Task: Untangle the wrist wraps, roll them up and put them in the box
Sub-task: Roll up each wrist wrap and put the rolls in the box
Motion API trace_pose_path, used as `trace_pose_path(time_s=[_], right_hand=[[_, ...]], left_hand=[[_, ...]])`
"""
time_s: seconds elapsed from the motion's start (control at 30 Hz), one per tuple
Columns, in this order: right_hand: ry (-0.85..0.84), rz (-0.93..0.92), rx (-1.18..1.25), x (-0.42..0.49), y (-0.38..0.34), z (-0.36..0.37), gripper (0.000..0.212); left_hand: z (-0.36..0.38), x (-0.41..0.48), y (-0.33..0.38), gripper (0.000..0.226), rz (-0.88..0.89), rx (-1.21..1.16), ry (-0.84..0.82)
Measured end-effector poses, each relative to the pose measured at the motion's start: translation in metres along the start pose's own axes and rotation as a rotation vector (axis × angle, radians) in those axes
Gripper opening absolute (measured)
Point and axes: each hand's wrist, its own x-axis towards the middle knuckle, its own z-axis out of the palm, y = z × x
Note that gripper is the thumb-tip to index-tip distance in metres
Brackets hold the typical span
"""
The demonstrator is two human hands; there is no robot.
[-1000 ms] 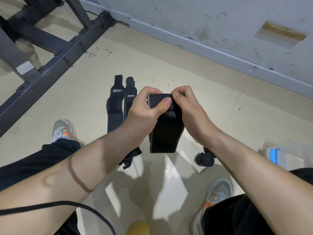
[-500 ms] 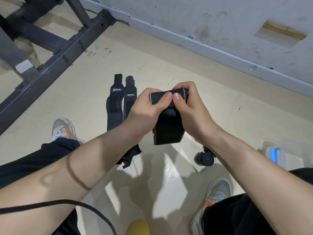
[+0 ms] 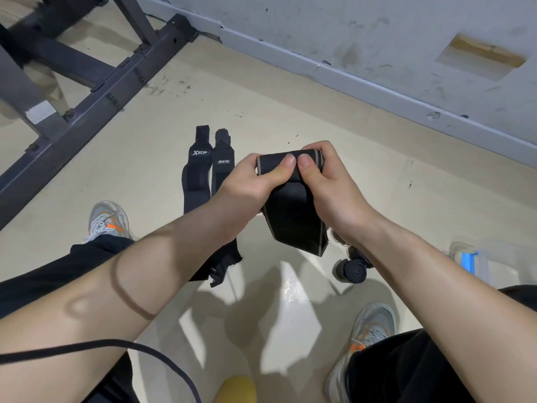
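Observation:
A black wrist wrap with grey edges [image 3: 293, 222] hangs in front of me, its top end rolled into a short cylinder. My left hand [image 3: 250, 184] and my right hand [image 3: 328, 184] both grip that roll, thumbs side by side on top. Two more black wraps [image 3: 200, 175] lie flat on the floor to the left, side by side, partly hidden by my left forearm. A finished black roll [image 3: 351, 270] lies on the floor under my right wrist. The clear plastic box with a blue latch [image 3: 470, 260] stands at the right, partly behind my right arm.
A dark steel rack frame [image 3: 87, 91] crosses the floor at the upper left. A grey wall with a skirting board [image 3: 377, 91] runs along the back. My two shoes [image 3: 107, 222] rest on the beige floor. A black cable and a yellow object [image 3: 235, 391] sit at the bottom.
The rolled part at the top of the wrap has grown thicker and the hanging tail has become shorter. Both hands stayed at the roll, turning it.

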Motion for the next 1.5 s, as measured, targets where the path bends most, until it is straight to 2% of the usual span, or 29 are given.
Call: trace_pose_path(time_s=[0.07, 0.17, 0.3, 0.4, 0.47, 0.57, 0.67, 0.77, 0.87, 1.0, 1.13, 1.2, 1.27, 1.4, 1.5], right_hand=[[-0.003, -0.045, -0.07, -0.001, 0.0, 0.001, 0.016], [-0.037, -0.035, -0.072, -0.002, -0.001, 0.002, 0.018], [-0.051, 0.154, 0.146, -0.001, -0.007, 0.003, 0.018], [-0.058, 0.273, 0.126, 0.0, -0.006, 0.002, 0.054], [-0.082, 0.239, 0.128, -0.001, -0.007, 0.004, 0.062], [-0.035, 0.195, 0.183, 0.0, -0.006, 0.004, 0.045], [0.009, 0.158, 0.179, 0.003, -0.004, 0.002, 0.022], [-0.001, 0.065, 0.068, 0.003, -0.008, 0.0, 0.013], [-0.069, -0.017, -0.069, -0.001, -0.007, 0.0, 0.019], [-0.164, 0.098, 0.052, -0.001, -0.011, -0.002, 0.011], [-0.131, 0.256, 0.087, -0.001, -0.016, -0.002, 0.018], [-0.126, 0.225, 0.026, -0.003, -0.015, -0.001, 0.029], [-0.078, 0.143, -0.008, -0.003, -0.011, 0.001, 0.024], [-0.036, 0.037, -0.031, -0.001, -0.006, 0.001, 0.008], [-0.049, -0.023, -0.117, -0.002, -0.005, 0.002, 0.02]], left_hand=[[0.002, -0.001, 0.003, 0.063, -0.04, -0.069, -0.022], [0.002, -0.001, 0.0, 0.056, -0.003, -0.107, 0.03], [-0.004, -0.002, -0.004, 0.043, 0.081, 0.004, 0.075], [-0.006, -0.004, -0.003, 0.024, 0.206, 0.135, 0.074], [-0.007, -0.004, -0.003, 0.021, 0.23, 0.168, 0.084], [-0.005, -0.004, 0.0, 0.03, 0.168, 0.071, 0.058], [-0.001, -0.003, -0.003, 0.051, 0.056, -0.013, 0.055], [0.004, -0.003, -0.005, 0.056, 0.009, -0.021, 0.015], [0.002, -0.003, -0.005, 0.055, 0.005, -0.037, 0.027], [-0.002, -0.004, -0.008, 0.055, 0.041, -0.033, 0.078], [-0.002, -0.005, -0.008, 0.037, 0.13, 0.026, 0.125], [-0.002, -0.006, -0.008, 0.033, 0.165, 0.077, 0.129], [-0.002, -0.006, -0.008, 0.033, 0.172, 0.08, 0.109], [0.004, -0.005, -0.003, 0.049, 0.054, -0.051, 0.087], [0.005, -0.002, 0.003, 0.052, -0.093, -0.194, 0.015]])
